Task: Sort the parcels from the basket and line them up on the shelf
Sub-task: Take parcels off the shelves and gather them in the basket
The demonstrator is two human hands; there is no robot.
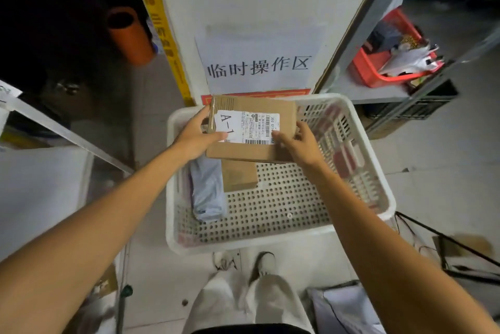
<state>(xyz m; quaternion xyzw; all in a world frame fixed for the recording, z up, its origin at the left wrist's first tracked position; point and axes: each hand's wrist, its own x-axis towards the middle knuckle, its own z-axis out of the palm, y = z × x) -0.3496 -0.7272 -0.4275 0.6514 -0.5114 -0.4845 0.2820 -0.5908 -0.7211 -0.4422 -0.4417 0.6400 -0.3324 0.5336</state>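
Note:
A brown cardboard parcel with a white label marked "A-1" is held above the white perforated basket. My left hand grips its left edge and my right hand grips its right front corner. Inside the basket lie a smaller brown box, partly under the held parcel, and a pale blue-grey soft bag parcel along the left side.
A metal shelf at the right carries a red basket of items. A shelf rail runs at the left. An orange tube sits in the dark upper left. A white board with a paper sign stands behind the basket. My feet stand below.

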